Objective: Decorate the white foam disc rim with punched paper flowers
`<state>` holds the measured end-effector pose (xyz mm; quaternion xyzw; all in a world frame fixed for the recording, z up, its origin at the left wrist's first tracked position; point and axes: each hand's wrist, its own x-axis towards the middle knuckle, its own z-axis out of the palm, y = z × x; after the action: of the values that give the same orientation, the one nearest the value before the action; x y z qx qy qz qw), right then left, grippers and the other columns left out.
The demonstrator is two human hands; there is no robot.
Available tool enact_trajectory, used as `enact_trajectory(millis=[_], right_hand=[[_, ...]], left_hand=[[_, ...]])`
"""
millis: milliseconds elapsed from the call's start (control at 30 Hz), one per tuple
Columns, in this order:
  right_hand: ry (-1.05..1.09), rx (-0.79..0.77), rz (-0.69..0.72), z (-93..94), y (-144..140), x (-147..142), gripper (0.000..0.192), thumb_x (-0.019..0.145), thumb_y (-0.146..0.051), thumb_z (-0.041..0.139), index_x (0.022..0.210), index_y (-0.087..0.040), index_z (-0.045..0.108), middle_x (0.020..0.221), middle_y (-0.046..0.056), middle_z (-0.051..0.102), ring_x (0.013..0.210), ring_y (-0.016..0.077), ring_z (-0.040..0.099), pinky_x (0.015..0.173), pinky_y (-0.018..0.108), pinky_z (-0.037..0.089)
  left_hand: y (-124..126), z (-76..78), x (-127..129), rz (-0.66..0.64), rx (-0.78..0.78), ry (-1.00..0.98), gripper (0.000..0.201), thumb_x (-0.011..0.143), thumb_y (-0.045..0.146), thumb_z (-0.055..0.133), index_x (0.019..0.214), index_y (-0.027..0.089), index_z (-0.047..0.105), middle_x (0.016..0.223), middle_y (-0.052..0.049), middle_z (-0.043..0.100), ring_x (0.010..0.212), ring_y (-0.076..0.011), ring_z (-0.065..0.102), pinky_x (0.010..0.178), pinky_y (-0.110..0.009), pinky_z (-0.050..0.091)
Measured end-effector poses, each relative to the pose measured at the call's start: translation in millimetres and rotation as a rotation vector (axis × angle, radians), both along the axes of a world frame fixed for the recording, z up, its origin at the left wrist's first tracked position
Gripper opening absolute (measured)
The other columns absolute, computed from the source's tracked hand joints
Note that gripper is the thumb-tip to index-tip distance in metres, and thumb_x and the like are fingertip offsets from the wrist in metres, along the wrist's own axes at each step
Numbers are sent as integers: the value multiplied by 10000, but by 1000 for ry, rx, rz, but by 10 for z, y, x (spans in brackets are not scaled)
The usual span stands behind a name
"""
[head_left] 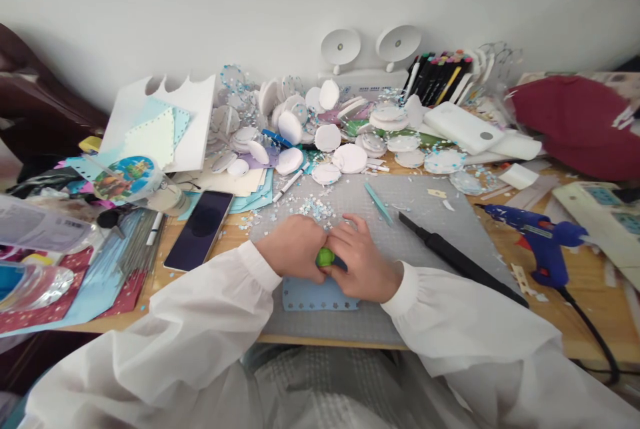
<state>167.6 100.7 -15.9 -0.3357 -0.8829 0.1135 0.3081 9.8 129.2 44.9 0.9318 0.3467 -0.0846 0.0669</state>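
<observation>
A small green craft punch [325,257] sits between my two hands, partly covered by the fingers. My left hand [294,245] is closed around its left side, knuckles up. From the right, my right hand [364,261] curls its fingers and thumb against the same punch. Under both hands lies a light blue sheet of paper [320,297] with flower-shaped holes along its near edge. The sheet rests on a grey cutting mat [380,325]. Just beyond my hands, small pale blue and white paper bits [317,207] are scattered on the mat.
A phone [200,230] lies at left. Teal tweezers [379,203] and a black pen-like tool [460,259] lie on the mat. A blue glue gun [543,235] with a cord is at right. White discs [349,158], a lamp [367,82] and markers [440,79] crowd the back.
</observation>
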Motion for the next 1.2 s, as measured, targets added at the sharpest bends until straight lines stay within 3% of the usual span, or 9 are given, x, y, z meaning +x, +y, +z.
enact_trajectory(millis=[233,367,600,767,867,1000,1100,1200], right_hand=[[-5,-18,10,-12,14,-10,60,781,-221,555,758,-201,503,745,20,547,774,196,497,995,478,290],[-22,-87,13,-9,92,-1,99,760,-216,604,811,-193,523,779,22,555,820,206,494,982,475,288],[133,-235,-26,36,164,24,135,809,-245,608,919,-196,548,824,36,561,824,204,484,814,383,362],[192,-299,2,43,142,14,208,807,-311,642,962,-208,551,825,27,558,836,200,497,812,376,364],[206,-329,40,31,121,6,228,793,-321,652,967,-215,551,822,25,551,830,199,498,807,378,378],[218,-367,72,44,100,15,249,792,-326,653,992,-219,550,848,33,561,840,199,508,799,379,396],[240,-358,60,76,97,28,254,791,-324,654,994,-215,547,827,31,566,809,193,511,770,373,403],[249,-358,68,96,90,31,259,794,-329,652,1004,-219,548,826,30,570,800,192,514,757,370,412]], left_hand=[[-1,-25,-46,16,-13,-24,274,614,418,666,627,147,629,658,-103,676,650,-272,653,631,-346,494],[39,-97,-117,45,-33,-105,300,654,441,667,724,153,619,722,-72,669,708,-253,644,675,-339,492],[107,-287,-332,92,-140,-475,380,749,535,629,837,171,564,813,-31,609,758,-184,589,672,-271,450],[130,-372,-465,10,-168,-659,432,761,559,632,902,154,580,841,-71,629,789,-202,581,720,-297,435],[138,-353,-507,-89,-157,-671,482,818,620,518,907,151,587,817,-86,643,768,-210,577,717,-319,410],[117,-324,-531,-144,-84,-647,348,950,415,367,830,160,572,735,-69,615,700,-191,545,671,-322,372],[90,-331,-528,-156,-5,-636,291,951,259,367,732,172,538,672,-50,583,660,-180,521,645,-319,355],[73,-347,-520,-178,34,-644,285,939,242,377,702,175,520,652,-45,564,638,-179,502,619,-324,346]])
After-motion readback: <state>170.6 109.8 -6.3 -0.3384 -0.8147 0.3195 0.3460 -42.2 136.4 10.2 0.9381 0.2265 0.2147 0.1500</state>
